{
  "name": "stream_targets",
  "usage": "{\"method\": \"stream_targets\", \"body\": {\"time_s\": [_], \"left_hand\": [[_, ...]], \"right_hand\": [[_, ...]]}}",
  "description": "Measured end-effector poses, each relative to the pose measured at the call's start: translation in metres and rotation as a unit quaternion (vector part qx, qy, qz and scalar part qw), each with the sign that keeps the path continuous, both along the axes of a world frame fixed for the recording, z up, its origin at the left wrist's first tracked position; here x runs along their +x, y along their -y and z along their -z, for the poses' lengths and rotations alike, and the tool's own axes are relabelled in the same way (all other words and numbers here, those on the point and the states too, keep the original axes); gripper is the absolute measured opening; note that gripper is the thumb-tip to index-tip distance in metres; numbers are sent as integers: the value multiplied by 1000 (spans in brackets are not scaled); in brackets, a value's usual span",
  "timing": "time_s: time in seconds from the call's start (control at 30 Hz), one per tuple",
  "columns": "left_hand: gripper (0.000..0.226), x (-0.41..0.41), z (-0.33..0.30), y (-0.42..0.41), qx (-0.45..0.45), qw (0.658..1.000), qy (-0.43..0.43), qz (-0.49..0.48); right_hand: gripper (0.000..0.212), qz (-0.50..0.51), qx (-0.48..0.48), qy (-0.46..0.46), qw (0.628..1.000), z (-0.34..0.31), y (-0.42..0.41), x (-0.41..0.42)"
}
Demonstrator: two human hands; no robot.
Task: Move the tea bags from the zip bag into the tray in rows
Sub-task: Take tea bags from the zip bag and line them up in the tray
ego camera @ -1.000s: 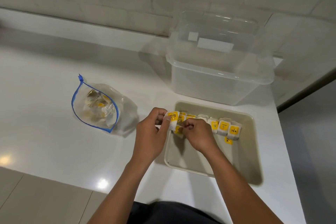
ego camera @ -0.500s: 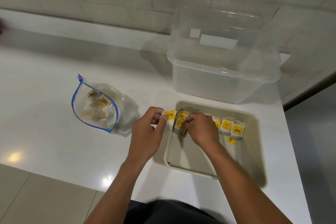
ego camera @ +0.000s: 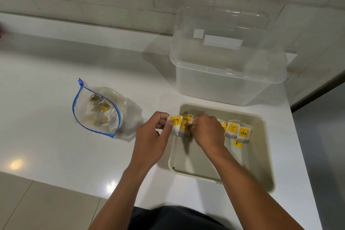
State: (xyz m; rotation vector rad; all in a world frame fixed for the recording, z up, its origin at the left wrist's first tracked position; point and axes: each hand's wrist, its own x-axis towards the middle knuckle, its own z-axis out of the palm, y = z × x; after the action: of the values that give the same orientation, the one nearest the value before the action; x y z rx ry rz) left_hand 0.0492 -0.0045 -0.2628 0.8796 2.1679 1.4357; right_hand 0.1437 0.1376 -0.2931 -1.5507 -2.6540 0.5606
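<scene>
A beige tray [ego camera: 261, 157] lies on the white counter at the right. Along its far side stands a row of white tea bags with yellow labels [ego camera: 232, 129]. My left hand [ego camera: 151, 140] pinches a small stack of tea bags [ego camera: 176, 124] over the tray's left rim. My right hand [ego camera: 207, 132] pinches one tea bag [ego camera: 185, 126] next to that stack and hides the middle of the row. A loose yellow tag [ego camera: 237, 143] lies on the tray floor. The clear zip bag [ego camera: 97, 112] with a blue zipper lies open to the left, several tea bags inside.
A large clear plastic bin [ego camera: 227, 65] with a lid stands right behind the tray, against the white brick wall. The counter's front edge runs at the lower left, with tiled floor below. The counter's right edge is just past the tray.
Both hands have stayed at the left end of the row, working a tea bag off the stack. The camera has shifted slightly.
</scene>
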Motion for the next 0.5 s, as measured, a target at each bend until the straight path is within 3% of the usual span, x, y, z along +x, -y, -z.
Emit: {"method": "stream_targets", "body": {"time_s": [0.17, 0.27, 0.37, 0.5], "left_hand": [[6, 0, 1, -1, 6, 1000, -15, -3], [3, -1, 0, -3, 13, 1000, -16, 4], [3, 5, -5, -10, 20, 999, -15, 22], [4, 16, -11, -20, 41, 995, -66, 58]], "right_hand": [[29, 12, -62, -14, 998, -4, -1, 10], [29, 9, -147, -111, 983, -19, 3, 25], [15, -6, -265, -217, 939, -43, 12, 38], [18, -99, -244, -204, 943, -59, 12, 51]]}}
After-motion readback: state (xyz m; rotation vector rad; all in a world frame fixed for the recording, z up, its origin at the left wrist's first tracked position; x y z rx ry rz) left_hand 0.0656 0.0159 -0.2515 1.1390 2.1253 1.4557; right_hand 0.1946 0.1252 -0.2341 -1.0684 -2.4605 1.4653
